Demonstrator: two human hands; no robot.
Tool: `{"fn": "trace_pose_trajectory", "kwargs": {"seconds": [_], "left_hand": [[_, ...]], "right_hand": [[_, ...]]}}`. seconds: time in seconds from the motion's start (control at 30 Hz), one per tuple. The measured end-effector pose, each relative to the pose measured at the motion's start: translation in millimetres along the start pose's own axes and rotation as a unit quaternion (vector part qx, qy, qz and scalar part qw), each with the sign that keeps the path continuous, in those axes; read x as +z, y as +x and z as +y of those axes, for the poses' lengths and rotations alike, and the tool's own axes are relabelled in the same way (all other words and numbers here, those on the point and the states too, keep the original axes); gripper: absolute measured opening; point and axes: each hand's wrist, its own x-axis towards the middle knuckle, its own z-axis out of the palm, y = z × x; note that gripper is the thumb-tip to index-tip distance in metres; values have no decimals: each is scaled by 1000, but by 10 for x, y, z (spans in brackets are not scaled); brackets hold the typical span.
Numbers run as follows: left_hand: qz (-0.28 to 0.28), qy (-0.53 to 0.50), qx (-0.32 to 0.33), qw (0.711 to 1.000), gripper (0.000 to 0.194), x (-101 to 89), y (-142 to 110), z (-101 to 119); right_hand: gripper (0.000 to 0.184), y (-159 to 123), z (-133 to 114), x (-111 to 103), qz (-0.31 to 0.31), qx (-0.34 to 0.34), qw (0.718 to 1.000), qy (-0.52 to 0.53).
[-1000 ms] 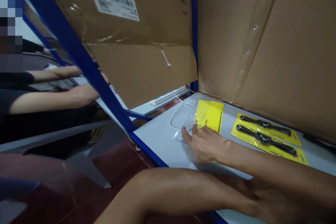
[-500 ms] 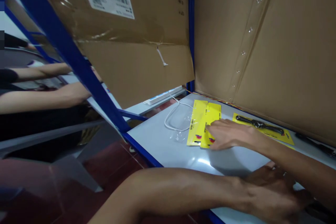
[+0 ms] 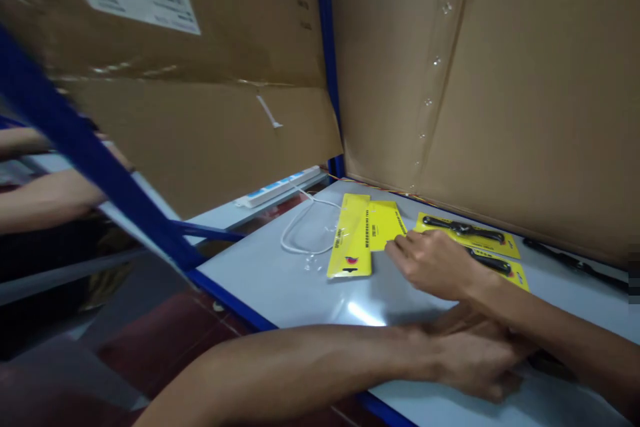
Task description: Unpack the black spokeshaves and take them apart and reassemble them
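My right hand (image 3: 435, 263) is closed with its fingertips at the lower right corner of a yellow packaging card (image 3: 386, 217). That card lies partly beneath another yellow packaging card (image 3: 350, 240) printed with a small logo. My left hand (image 3: 475, 353) is curled under my right forearm, its fingers mostly hidden, and I cannot make out what it holds. A dark object (image 3: 553, 363) shows beside it, largely covered. Right of my right hand lie a carded black tool (image 3: 463, 228) and a second carded black tool (image 3: 493, 261), partly covered by the hand.
The grey tabletop (image 3: 265, 287) has a blue frame edge. Behind rise cardboard panels (image 3: 540, 93) and a blue post (image 3: 327, 47). A white cable (image 3: 287, 230), a power strip (image 3: 283, 187) and a long black tool (image 3: 575, 263) lie about. A co-worker's arm (image 3: 50, 200) shows at left.
The view has swung right. My right hand has drawn back from the card with the logo, and the second card now sits turned behind it. My left hand has come nearer my right wrist.
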Motion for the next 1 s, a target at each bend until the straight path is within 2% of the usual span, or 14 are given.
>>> {"fn": "trace_pose_trajectory", "kwargs": {"seconds": [0.07, 0.13, 0.2, 0.27, 0.33, 0.4, 0.43, 0.5, 0.57, 0.67, 0.73, 0.8, 0.9, 1.0], "left_hand": [[16, -9, -14, 1000, 47, -81, -51, 1], [25, -27, -45, 998, 45, -102, -90, 0], [29, -51, -57, 997, 47, -93, -106, -7], [42, -106, -67, 991, 60, -88, -99, -27], [78, -196, -96, 973, 61, -99, -77, -74], [125, -306, -143, 933, 47, -118, -46, -156], [142, -361, -168, 906, 42, -126, -30, -208], [139, -458, -210, 852, 44, -135, -2, -319], [99, -524, -241, 811, 55, -143, 13, -412], [34, -558, -259, 787, 70, -187, 10, -474], [1, -549, -253, 796, 72, -243, 0, -471], [-36, -522, -241, 817, 62, -303, -7, -459], [-108, -466, -229, 848, 41, -367, -17, -453], [-148, -421, -237, 863, 39, -411, -60, -477]], "right_hand": [[26, -274, 188, -159, 89, 104, 991, 12], [21, -640, 381, -298, 214, 260, 939, 74], [17, -1082, 565, -397, 316, 401, 838, 192], [12, -1561, 732, -450, 344, 466, 737, 348], [11, -2031, 876, -457, 369, 503, 645, 442], [12, -2458, 988, -422, 414, 530, 579, 461], [13, -2650, 1030, -393, 415, 540, 559, 473], [15, -2988, 1086, -321, 420, 551, 538, 481], [16, -3259, 1112, -245, 418, 555, 537, 479], [16, -3524, 1127, -155, 403, 556, 545, 480], [16, -3608, 1127, -130, 395, 553, 546, 490], [16, -3636, 1113, -134, 392, 550, 536, 506], [14, -3620, 1064, -177, 389, 561, 501, 532], [8, -3593, 1007, -242, 369, 561, 481, 563]]}}
